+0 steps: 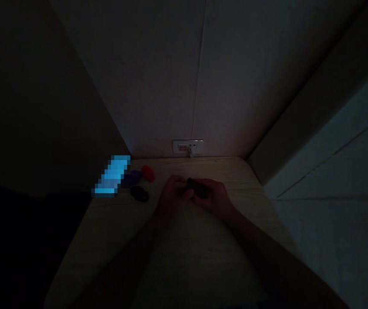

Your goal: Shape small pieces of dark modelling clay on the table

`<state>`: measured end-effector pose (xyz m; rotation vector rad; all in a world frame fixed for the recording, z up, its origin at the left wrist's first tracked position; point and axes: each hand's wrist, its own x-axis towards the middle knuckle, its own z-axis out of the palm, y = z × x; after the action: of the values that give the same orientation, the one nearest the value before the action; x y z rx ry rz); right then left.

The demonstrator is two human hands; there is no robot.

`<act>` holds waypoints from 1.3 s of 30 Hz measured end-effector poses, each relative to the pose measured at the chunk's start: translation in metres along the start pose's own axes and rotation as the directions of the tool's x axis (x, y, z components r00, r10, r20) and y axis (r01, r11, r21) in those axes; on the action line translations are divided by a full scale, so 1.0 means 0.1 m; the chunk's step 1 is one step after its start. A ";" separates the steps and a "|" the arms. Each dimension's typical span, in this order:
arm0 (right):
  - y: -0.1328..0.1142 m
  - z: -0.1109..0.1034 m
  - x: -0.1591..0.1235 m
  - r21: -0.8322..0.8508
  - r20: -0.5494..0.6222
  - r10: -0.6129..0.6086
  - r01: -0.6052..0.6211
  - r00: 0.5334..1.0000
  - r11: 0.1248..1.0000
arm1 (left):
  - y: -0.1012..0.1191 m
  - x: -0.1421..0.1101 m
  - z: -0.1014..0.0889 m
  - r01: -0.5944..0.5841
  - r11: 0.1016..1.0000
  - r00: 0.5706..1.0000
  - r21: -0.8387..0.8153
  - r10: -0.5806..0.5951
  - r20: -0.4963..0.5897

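The light is very dim. Over the wooden tabletop (184,253) my two hands meet around a small dark object (199,188), whose kind I cannot make out. My right hand (217,197) is closed on it, fingers wrapped along its far side. From the left, my left hand (170,195) curls with thumb and fingers at the object's left end, partly lost in shadow. Left of the hands lie a black item (139,193) with a small red spot, a red piece (148,173) and a dark blue-purple piece (132,178).
A bright, pixelated blue rectangle (112,176) shows at the table's left edge. Behind the table, a wall socket (187,146) has a white plug (190,151) in it. Walls border the table's back and left, and a pale panel (328,146) stands at the right.
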<state>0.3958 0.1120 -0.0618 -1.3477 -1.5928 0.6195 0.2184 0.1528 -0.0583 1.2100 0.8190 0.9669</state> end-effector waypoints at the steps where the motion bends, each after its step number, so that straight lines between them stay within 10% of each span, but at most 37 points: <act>1: -0.02 -0.02 0.00 -0.049 0.020 -0.039 0.040 0.999 0.998 | 0.00 0.00 0.00 -0.005 1.000 1.000 0.017 0.005 0.010; 8: -0.04 -0.03 -0.01 -0.090 0.097 -0.091 0.100 0.991 0.991 | 0.09 0.01 -0.03 -0.113 0.980 0.991 0.163 0.099 0.091; 18: -0.10 0.08 0.00 0.453 0.085 0.295 -0.300 0.952 0.839 | -0.02 0.09 -0.12 0.003 0.991 1.000 0.135 -0.004 0.011; 39: -0.04 0.07 0.01 0.554 0.123 0.172 -0.211 0.977 0.805 | -0.03 0.11 -0.16 0.029 0.998 0.999 0.048 -0.031 0.043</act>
<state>0.3876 0.1132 -0.0609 -1.0407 -1.1837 1.1712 0.2087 0.1687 -0.0646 1.2523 0.8272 0.8976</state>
